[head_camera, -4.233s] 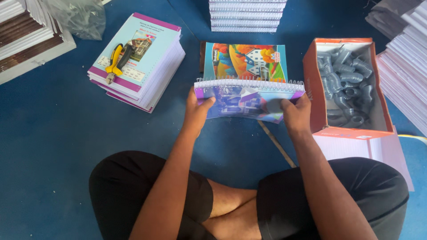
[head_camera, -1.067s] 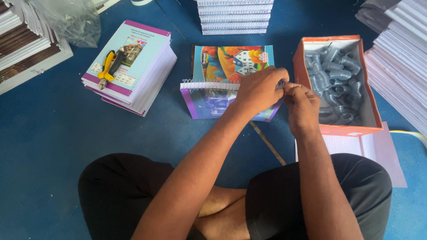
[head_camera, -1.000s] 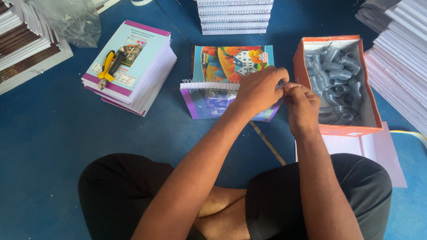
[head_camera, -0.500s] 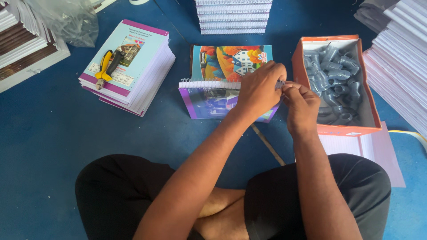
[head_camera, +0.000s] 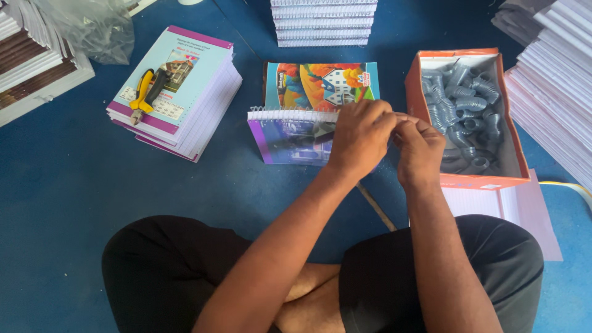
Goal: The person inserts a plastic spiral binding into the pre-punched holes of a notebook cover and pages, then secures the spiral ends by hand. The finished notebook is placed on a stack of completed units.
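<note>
A purple-covered notebook [head_camera: 290, 139] lies on the blue floor before my crossed legs, with a white spiral coil [head_camera: 290, 115] along its top edge. Behind it lies a notebook with a colourful house cover [head_camera: 320, 83]. My left hand [head_camera: 361, 132] reaches across and pinches the right end of the coil. Fingertips of my right hand [head_camera: 419, 145] meet it there, pinching the same end. The coil's right end is hidden by both hands.
An orange box [head_camera: 416, 92] of grey spiral coils stands at right. Yellow-handled pliers [head_camera: 145, 92] rest on a stack of notebooks [head_camera: 185, 105] at left. More stacks stand at top centre [head_camera: 324, 21], far right [head_camera: 555, 80] and far left [head_camera: 37, 68]. A thin stick [head_camera: 376, 206] lies near my knee.
Four seconds ago both hands held the purple notebook by its two ends. Since then the left hand crossed to the right end of the coil, where both have stayed pinching.
</note>
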